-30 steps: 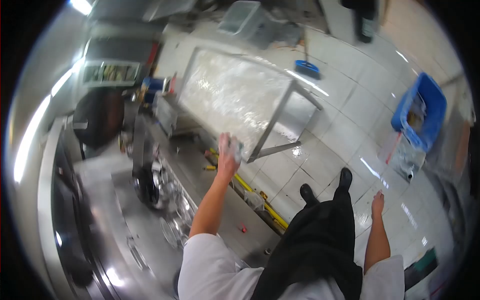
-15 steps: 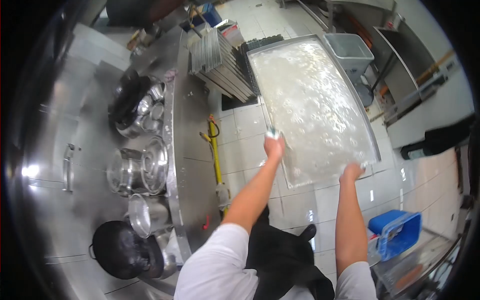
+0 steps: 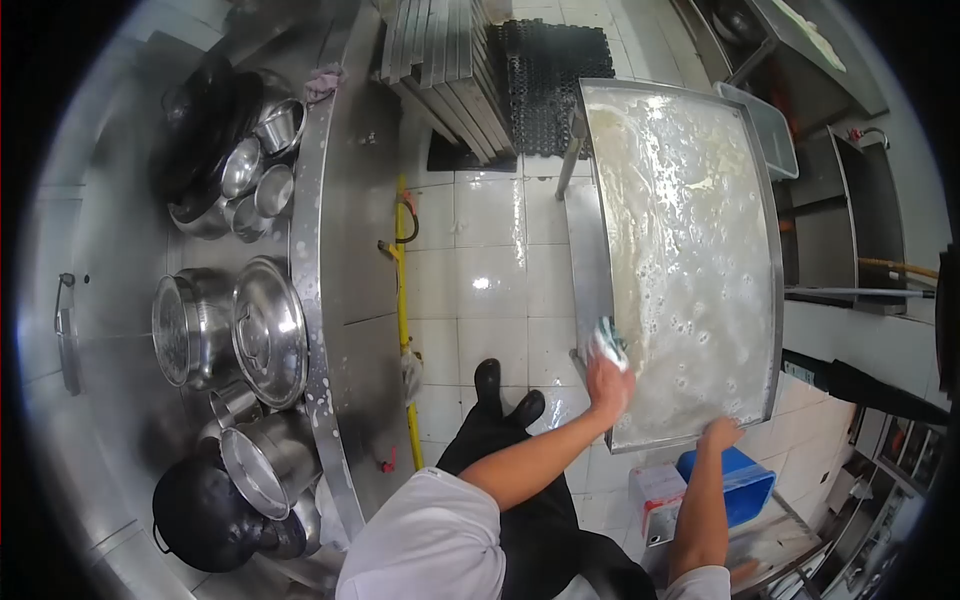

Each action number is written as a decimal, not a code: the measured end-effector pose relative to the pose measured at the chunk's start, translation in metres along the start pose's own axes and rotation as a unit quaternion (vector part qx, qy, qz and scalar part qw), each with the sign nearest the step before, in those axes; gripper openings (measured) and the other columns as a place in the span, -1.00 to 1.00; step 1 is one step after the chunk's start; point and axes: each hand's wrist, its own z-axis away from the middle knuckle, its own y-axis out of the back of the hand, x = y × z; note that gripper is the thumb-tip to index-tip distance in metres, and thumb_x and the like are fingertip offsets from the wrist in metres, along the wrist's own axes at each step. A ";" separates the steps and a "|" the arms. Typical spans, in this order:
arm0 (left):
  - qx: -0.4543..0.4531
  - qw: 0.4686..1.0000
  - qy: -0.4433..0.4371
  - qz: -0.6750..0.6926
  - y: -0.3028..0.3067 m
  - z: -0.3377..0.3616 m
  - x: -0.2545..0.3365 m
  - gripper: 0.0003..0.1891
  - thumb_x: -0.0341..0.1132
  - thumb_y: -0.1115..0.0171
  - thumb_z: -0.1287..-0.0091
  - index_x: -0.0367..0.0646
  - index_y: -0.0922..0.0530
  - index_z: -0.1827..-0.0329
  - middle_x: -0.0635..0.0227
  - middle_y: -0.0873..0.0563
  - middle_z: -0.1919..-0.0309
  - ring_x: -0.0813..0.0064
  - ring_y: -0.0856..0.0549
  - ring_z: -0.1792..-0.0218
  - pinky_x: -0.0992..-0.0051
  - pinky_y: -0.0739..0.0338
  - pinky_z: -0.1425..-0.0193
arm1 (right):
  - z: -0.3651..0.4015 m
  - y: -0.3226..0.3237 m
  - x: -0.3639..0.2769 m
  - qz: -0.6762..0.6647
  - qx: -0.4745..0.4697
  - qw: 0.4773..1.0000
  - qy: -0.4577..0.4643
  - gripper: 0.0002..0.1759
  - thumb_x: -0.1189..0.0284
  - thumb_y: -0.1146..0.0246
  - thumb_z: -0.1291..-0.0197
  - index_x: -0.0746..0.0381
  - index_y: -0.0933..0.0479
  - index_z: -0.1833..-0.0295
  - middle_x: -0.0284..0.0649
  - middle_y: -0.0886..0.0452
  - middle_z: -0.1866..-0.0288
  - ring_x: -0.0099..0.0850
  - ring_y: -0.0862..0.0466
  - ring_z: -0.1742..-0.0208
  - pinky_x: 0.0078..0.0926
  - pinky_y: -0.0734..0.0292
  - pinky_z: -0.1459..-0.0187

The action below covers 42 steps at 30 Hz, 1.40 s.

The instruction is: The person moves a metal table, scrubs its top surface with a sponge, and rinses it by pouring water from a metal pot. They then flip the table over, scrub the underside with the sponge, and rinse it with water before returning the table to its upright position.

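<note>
across table (image 3: 777,250), cloudy bubbled film (image 3: 690,270); left hand (image 3: 609,390) clutching cloth (image 3: 608,345), right hand (image 3: 720,434) unclear.

A steel pot (image 3: 268,462), a round lid (image 3: 269,330) and a dark wok (image 3: 200,515) are sitting behind the edge of the steel counter (image 3: 360,250), where a pink rag (image 3: 322,84) is lying. A yellow pipe (image 3: 403,320) is running along the counter's front, and metal panels (image 3: 455,85) are standing in a row next to a black mat (image 3: 550,85). A blue bin (image 3: 745,490) is standing just beside a white box (image 3: 657,488).
</note>
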 end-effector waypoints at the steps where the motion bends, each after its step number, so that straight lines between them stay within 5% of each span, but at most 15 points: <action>1: 0.005 1.000 0.001 0.001 -0.006 -0.011 -0.003 -0.19 -0.36 -0.30 -0.07 -0.32 -0.15 -0.41 -0.13 -0.48 -0.15 -0.05 -0.49 -0.20 0.13 -0.42 -0.25 | -0.001 -0.001 0.002 0.034 0.002 0.999 0.005 -0.56 0.41 0.02 -0.37 0.38 -0.41 -0.27 -0.06 -0.48 -0.30 -0.23 -0.53 -0.23 -0.34 -0.39 -0.22; 6: 0.037 0.993 -0.040 -0.108 -0.020 -0.186 0.059 -0.13 -0.39 -0.32 -0.05 -0.44 -0.07 -0.43 -0.19 -0.45 -0.18 -0.06 -0.48 -0.20 0.18 -0.39 -0.31 | -0.020 -0.028 0.007 -0.039 0.020 0.999 -0.025 -0.55 0.39 0.03 -0.36 0.39 -0.41 -0.28 0.02 -0.40 -0.35 -0.16 -0.52 -0.23 -0.30 -0.37 -0.25; 12: 0.194 0.932 -0.204 -0.230 -0.037 -0.372 0.133 -0.45 -0.43 -0.17 -0.18 -0.49 -0.33 -0.24 -0.16 -0.47 -0.17 -0.04 -0.41 -0.26 0.25 -0.30 -0.39 | 0.040 0.092 -0.086 -0.248 0.063 0.947 -0.193 -0.54 0.43 -0.03 -0.31 0.45 -0.40 -0.25 0.20 -0.36 -0.33 0.06 -0.34 -0.38 -0.17 -0.21 -0.38; 13: 0.213 0.911 -0.232 -0.266 -0.033 -0.395 0.148 -0.49 -0.44 -0.14 -0.20 -0.48 -0.35 -0.22 -0.14 -0.48 -0.16 -0.05 -0.39 -0.28 0.26 -0.28 -0.40 | 0.047 0.100 -0.088 -0.045 0.016 0.991 -0.122 -0.52 0.46 -0.02 -0.29 0.47 -0.38 -0.27 0.24 -0.32 -0.35 0.09 -0.32 -0.38 -0.17 -0.18 -0.40; 14: 0.183 0.913 -0.247 -0.268 -0.027 -0.412 0.165 -0.43 -0.43 -0.20 -0.16 -0.42 -0.34 -0.26 -0.10 -0.44 -0.22 -0.04 -0.38 -0.29 0.21 -0.31 -0.37 | 0.048 0.105 -0.090 0.158 -0.038 0.986 -0.048 -0.51 0.49 -0.02 -0.27 0.49 -0.36 -0.28 0.27 -0.28 -0.37 0.12 -0.30 -0.39 -0.16 -0.16 -0.41; 17: 0.122 0.844 -0.395 -0.343 -0.001 -0.444 0.214 -0.44 -0.32 -0.25 -0.16 -0.29 -0.43 -0.25 -0.04 -0.53 -0.19 -0.04 -0.47 -0.22 0.16 -0.42 -0.26 | 0.061 0.109 -0.093 0.060 0.046 0.995 -0.063 -0.48 0.51 -0.04 -0.24 0.53 -0.32 -0.30 0.31 -0.25 -0.39 0.17 -0.28 -0.40 -0.15 -0.11 -0.44; 19: -0.101 0.889 -0.257 -0.365 0.006 -0.463 0.241 -0.58 -0.21 -0.20 -0.18 -0.15 -0.59 -0.10 0.03 -0.66 -0.04 0.02 -0.60 -0.11 0.20 -0.48 -0.15 | 0.061 0.094 -0.085 -0.045 0.046 0.990 -0.128 -0.48 0.41 0.04 -0.36 0.52 -0.27 -0.33 0.30 -0.33 -0.33 0.14 -0.35 -0.35 -0.16 -0.19 -0.37; 21: -0.145 0.871 -0.221 -0.414 -0.003 -0.483 0.253 -0.63 -0.17 -0.14 -0.18 -0.14 -0.65 0.02 0.00 -0.71 0.08 0.00 -0.66 -0.01 0.16 -0.53 -0.09 | 0.072 0.090 -0.088 -0.148 0.057 0.967 -0.197 -0.47 0.31 0.11 -0.48 0.50 -0.22 -0.36 0.29 -0.40 -0.28 0.10 -0.42 -0.30 -0.17 -0.28 -0.31; 23: -0.166 0.826 -0.234 -0.485 -0.045 -0.488 0.270 -0.61 -0.17 -0.10 -0.17 -0.19 -0.65 0.04 -0.05 -0.69 0.03 -0.03 -0.65 -0.04 0.13 -0.52 -0.13 | 0.067 0.116 -0.105 -0.360 0.114 0.893 -0.245 -0.47 0.38 0.04 -0.43 0.57 -0.23 -0.34 0.31 -0.28 -0.38 0.11 -0.30 -0.40 -0.21 -0.13 -0.42; 29: -0.293 0.768 -0.383 -0.421 -0.275 -0.484 0.341 -0.59 -0.12 -0.11 -0.19 -0.30 -0.66 0.13 -0.11 -0.70 0.17 -0.10 -0.67 0.08 0.11 -0.54 -0.02 | 0.075 0.120 -0.105 -0.338 0.101 0.898 -0.262 -0.41 0.28 0.06 -0.47 0.59 -0.19 -0.35 0.35 -0.30 -0.35 0.15 -0.32 -0.38 -0.22 -0.17 -0.39; 33: -0.348 0.781 -0.429 -0.291 -0.343 -0.443 0.366 -0.58 -0.12 -0.11 -0.20 -0.31 -0.66 0.11 -0.09 -0.72 0.19 -0.08 -0.68 0.08 0.14 -0.56 0.03 | 0.073 0.131 -0.115 -0.291 0.099 0.900 -0.310 -0.44 0.27 0.07 -0.47 0.56 -0.24 -0.32 0.38 -0.40 -0.24 0.21 -0.40 -0.28 -0.16 -0.25 -0.30; 35: -0.305 0.730 -0.504 -0.346 -0.347 -0.417 0.376 -0.60 -0.14 -0.16 -0.14 -0.23 -0.68 0.07 -0.06 -0.69 0.05 0.01 -0.67 -0.02 0.18 -0.53 -0.09 | 0.074 0.124 -0.116 -0.301 0.125 0.890 -0.319 -0.45 0.26 0.07 -0.47 0.53 -0.26 -0.32 0.39 -0.46 -0.14 0.23 -0.46 -0.18 -0.13 -0.32 -0.21; 37: -0.316 0.524 -0.496 -0.616 -0.361 -0.407 0.363 -0.58 -0.14 -0.19 -0.12 -0.20 -0.68 0.04 0.01 -0.69 0.00 0.09 -0.67 -0.05 0.19 -0.54 -0.08 | 0.072 0.129 -0.120 -0.310 0.148 0.882 -0.322 -0.46 0.25 0.06 -0.46 0.49 -0.28 -0.32 0.39 -0.52 -0.04 0.26 -0.52 -0.08 -0.09 -0.39 -0.12; 39: -0.347 0.534 -0.470 -0.611 -0.375 -0.381 0.344 -0.59 -0.13 -0.18 -0.11 -0.17 -0.70 0.06 0.06 -0.69 -0.04 0.12 -0.68 -0.05 0.18 -0.55 -0.08 | 0.073 0.144 -0.125 -0.337 0.077 0.865 -0.363 -0.47 0.23 0.05 -0.45 0.42 -0.29 -0.32 0.36 -0.58 0.16 0.28 -0.58 0.09 -0.03 -0.45 0.05; 42: -0.437 0.380 -0.546 -0.606 -0.357 -0.263 0.302 -0.58 -0.07 -0.11 -0.09 -0.15 -0.73 0.16 0.04 -0.73 0.08 0.07 -0.69 0.01 0.16 -0.53 -0.04 | 0.067 0.156 -0.126 -0.344 0.029 0.849 -0.400 -0.45 0.20 0.05 -0.46 0.41 -0.28 -0.35 0.37 -0.58 0.09 0.26 -0.57 -0.01 -0.05 -0.44 -0.01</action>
